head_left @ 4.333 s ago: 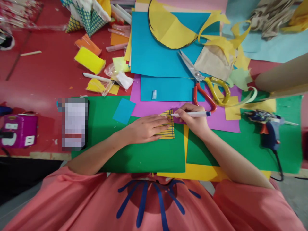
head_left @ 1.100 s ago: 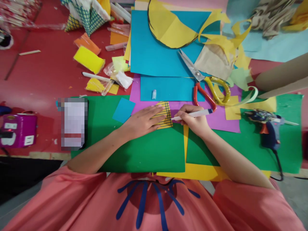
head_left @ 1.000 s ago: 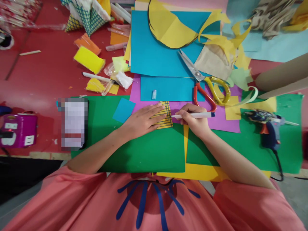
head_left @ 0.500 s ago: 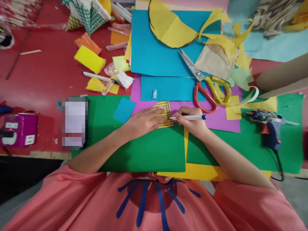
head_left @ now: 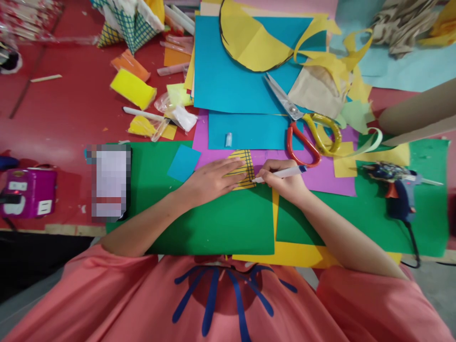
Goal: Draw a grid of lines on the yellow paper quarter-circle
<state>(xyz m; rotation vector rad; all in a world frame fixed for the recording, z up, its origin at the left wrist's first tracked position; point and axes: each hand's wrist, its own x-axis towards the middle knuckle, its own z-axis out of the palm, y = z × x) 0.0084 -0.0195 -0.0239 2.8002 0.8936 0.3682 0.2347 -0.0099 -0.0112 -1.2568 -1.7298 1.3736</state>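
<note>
A small yellow paper piece [head_left: 244, 164] with dark grid lines lies where the green sheet [head_left: 213, 223] meets the purple sheet [head_left: 327, 175]. My left hand [head_left: 210, 179] lies flat on it, fingers stretched out, covering its left part. My right hand [head_left: 287, 180] is closed round a white marker [head_left: 281, 174] with a blue end. The marker's tip touches the lower right corner of the yellow piece.
Red and yellow scissors [head_left: 302, 128] lie just behind my right hand. A blue glue gun [head_left: 395, 187] rests at the right. Blue sheets [head_left: 231, 80], a yellow half circle [head_left: 249, 42] and paper scraps fill the back. A pixelated phone [head_left: 109, 183] and a purple box [head_left: 26, 192] lie at the left.
Since the earliest frame the yellow piece has shifted slightly up and turned. Over the last second the marker's tip has slid down along its right edge while my left hand stayed flat.
</note>
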